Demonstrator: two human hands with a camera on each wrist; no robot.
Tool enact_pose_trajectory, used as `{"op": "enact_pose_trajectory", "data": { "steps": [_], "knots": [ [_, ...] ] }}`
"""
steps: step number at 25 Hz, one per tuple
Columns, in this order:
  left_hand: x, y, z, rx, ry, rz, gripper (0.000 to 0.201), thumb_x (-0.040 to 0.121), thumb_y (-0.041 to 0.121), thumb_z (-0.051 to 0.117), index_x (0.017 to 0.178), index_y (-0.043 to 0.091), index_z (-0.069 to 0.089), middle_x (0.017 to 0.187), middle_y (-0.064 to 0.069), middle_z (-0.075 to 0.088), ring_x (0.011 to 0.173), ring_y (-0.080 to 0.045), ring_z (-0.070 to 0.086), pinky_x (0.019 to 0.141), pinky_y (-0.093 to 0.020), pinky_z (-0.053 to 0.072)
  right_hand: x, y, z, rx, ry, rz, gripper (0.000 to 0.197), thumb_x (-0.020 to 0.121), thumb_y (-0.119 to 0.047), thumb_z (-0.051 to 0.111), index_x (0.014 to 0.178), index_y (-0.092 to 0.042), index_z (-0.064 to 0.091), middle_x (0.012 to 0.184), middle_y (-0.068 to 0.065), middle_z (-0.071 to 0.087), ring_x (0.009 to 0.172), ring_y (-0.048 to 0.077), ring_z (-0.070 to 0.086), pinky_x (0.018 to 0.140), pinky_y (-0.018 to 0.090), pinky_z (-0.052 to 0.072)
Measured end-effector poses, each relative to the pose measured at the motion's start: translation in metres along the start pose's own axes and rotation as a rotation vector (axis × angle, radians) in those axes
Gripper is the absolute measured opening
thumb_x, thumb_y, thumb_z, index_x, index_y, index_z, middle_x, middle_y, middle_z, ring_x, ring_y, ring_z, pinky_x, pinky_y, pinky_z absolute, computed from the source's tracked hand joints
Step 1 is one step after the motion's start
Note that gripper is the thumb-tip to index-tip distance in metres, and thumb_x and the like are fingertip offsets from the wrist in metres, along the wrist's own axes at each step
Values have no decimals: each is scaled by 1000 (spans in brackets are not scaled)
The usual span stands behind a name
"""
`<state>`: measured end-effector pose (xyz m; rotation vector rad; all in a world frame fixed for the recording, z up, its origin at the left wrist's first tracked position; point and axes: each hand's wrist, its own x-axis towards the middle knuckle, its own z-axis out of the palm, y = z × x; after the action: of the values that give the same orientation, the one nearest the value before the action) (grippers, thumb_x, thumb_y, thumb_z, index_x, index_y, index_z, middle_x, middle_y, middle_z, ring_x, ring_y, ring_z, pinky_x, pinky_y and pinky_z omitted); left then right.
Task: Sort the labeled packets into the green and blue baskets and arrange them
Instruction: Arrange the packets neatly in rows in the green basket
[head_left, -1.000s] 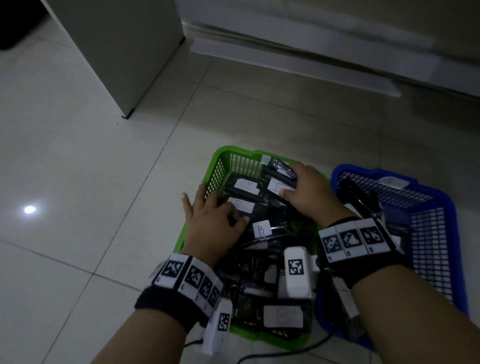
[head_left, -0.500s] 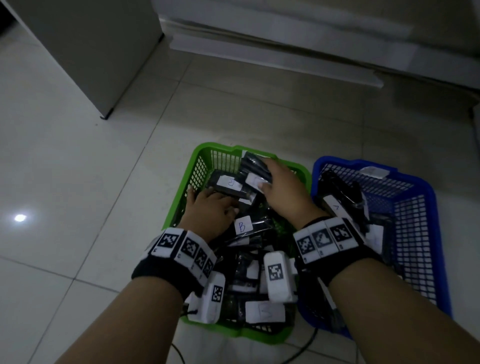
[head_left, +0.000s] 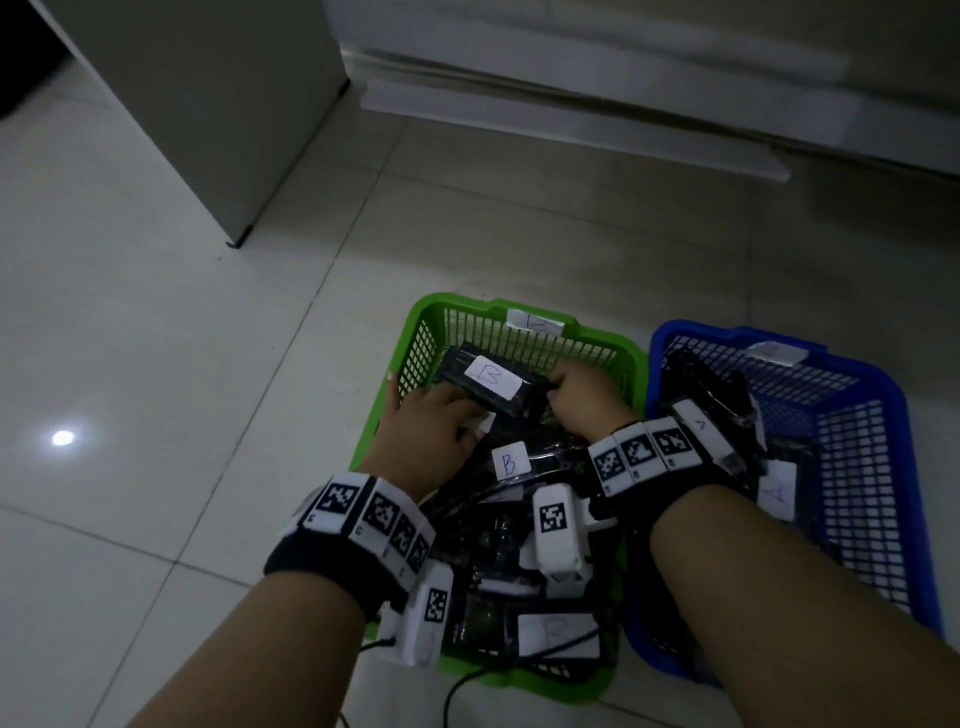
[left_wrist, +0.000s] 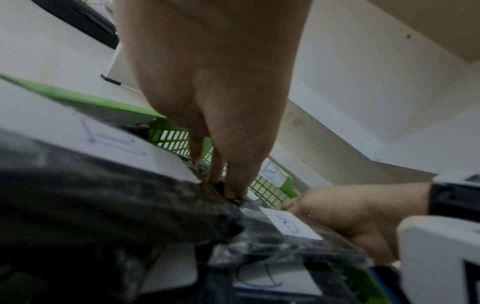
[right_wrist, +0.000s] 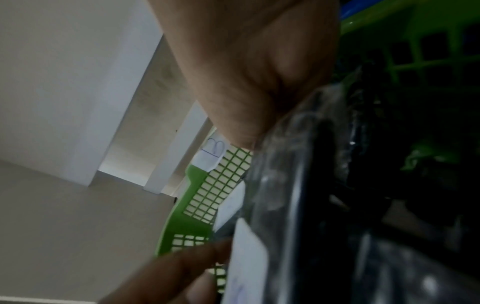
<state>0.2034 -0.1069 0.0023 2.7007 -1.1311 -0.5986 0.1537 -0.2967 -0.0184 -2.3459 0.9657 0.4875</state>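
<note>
- Risk: slippery clear wrap on dark packets; top packet (head_left: 485, 387) likely to slide off heap if released off balance.
- Risk: loose stacking in green basket (head_left: 415, 332); shoving at 12 o'clock end may tip neighbours over rim or bury labels.
- Risk: dim light, small handwritten labels; misreading a letter possible, sending a packet to wrong basket.
- Left hand (head_left: 431, 431): at 9 o'clock side of green basket, fingers spread and straight, tips pressed into packets beside top packet.
- Right hand (head_left: 582, 400): at 3 o'clock end of top packet, fingers curled, pinching its wrap.
- Top packet: labelled B, lying flat at 12 o'clock end of green basket, between both hands.
- Green basket: tagged B on far rim; heaped with dark packets, readable labels B.
- Blue basket (head_left: 883, 395): touching green basket at 3 o'clock; fewer packets, one marked A (head_left: 701, 431), clustered at its 9 o'clock side.
</note>
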Motion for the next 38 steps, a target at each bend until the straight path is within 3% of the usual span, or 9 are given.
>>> {"op": "enact_pose_trajectory", "data": {
  "steps": [2,5,11,20,25,29,31,35,38],
  "knots": [
    [6,1,1,18,35,40,35,93,45,43,128,44,50,146,12,34,137,-21,27,115,-56,-5,8,3,4,30,-53,-14,34,92,-7,50,125,-5,55,129,17,56,114,33,55,95,35,47],
    [13,4,0,36,47,69,32,93,44,46,123,41,56,150,10,27,139,-23,19,116,-55,-3,19,-1,10,43,-78,-32,25,86,-12,56,109,-5,64,111,17,65,98,30,62,88,38,52],
    [16,4,4,74,-23,35,37,94,46,42,129,41,51,137,5,37,129,-23,35,116,-55,-1,20,-1,14,350,-93,62,28,75,-15,71,93,6,68,94,18,71,86,31,68,80,38,57],
    [23,3,17,63,-82,-15,42,97,47,33,137,40,43,144,10,37,134,-26,33,115,-53,-3,-51,1,-23,716,617,-14,25,82,-10,58,106,-16,52,87,4,60,71,21,58,62,29,50],
    [25,-8,13,-104,35,3,50,80,32,34,120,19,63,127,-6,56,112,-29,53,99,-40,41,-44,-6,-18,1210,332,186,16,84,-3,59,72,-14,55,80,9,64,72,27,66,65,41,59],
    [18,-7,7,-285,136,-83,41,83,10,49,123,6,53,124,-16,49,109,-32,51,92,-38,43,-32,-20,-7,1064,119,220,25,85,-6,65,64,-11,53,66,5,56,53,16,48,51,27,42],
    [13,-6,4,-343,227,-123,46,81,5,54,126,6,46,126,-15,44,108,-31,49,90,-35,41,-27,-26,-3,1040,-1,210,17,85,5,60,72,-4,55,71,10,57,56,19,53,58,31,50],
    [16,-13,14,-240,155,75,54,81,36,31,128,24,55,138,-2,47,122,-27,47,104,-40,39,-16,-21,5,906,49,200,21,74,5,60,94,9,59,93,19,65,84,35,67,84,49,55],
    [19,-14,22,-54,-41,35,57,88,60,21,137,40,43,151,12,32,140,-23,27,114,-43,26,-10,-11,10,944,243,208,34,70,-10,57,103,-10,50,91,11,62,80,29,63,73,40,52]
  ]
}}
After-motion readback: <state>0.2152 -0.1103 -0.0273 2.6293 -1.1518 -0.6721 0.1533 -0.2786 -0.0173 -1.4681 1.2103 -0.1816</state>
